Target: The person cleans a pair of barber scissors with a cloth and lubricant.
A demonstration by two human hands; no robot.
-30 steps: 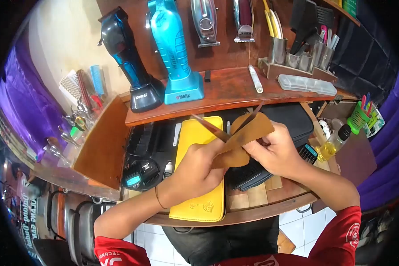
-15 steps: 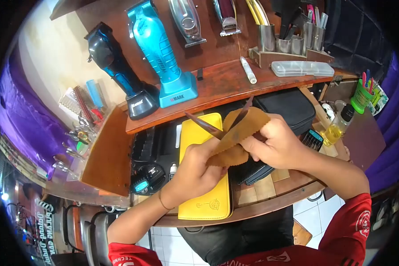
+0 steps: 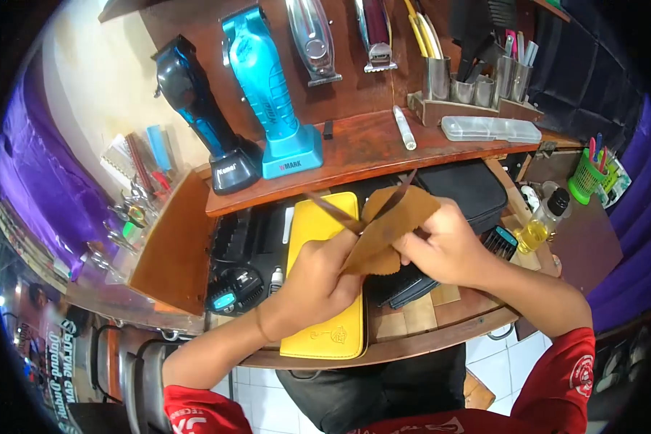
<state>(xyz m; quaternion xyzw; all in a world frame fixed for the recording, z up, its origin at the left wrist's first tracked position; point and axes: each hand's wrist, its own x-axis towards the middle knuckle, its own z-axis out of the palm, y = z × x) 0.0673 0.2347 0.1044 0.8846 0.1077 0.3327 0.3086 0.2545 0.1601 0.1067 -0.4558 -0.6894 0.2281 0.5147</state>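
A pair of dark scissors [image 3: 335,213] is spread into a V, tips pointing away from me. My left hand [image 3: 320,276] is closed around its lower end, and the handles are hidden in my grip. My right hand [image 3: 445,244] pinches a brown cloth [image 3: 392,230] with a zigzag-cut edge, which lies against the right-hand blade. Directly under my left hand is a yellow zip case [image 3: 324,334] on the open drawer.
Two clippers, one black [image 3: 188,94] and one blue [image 3: 264,79], stand on the wooden shelf [image 3: 362,155]. The drawer holds a black case [image 3: 470,192] and a round black brush [image 3: 236,291]. At right stands a bottle of yellow liquid [image 3: 539,230].
The view has shifted slightly. The cloth now covers more of the space between the blades and sits flatter along the right-hand blade; both hands keep their hold.
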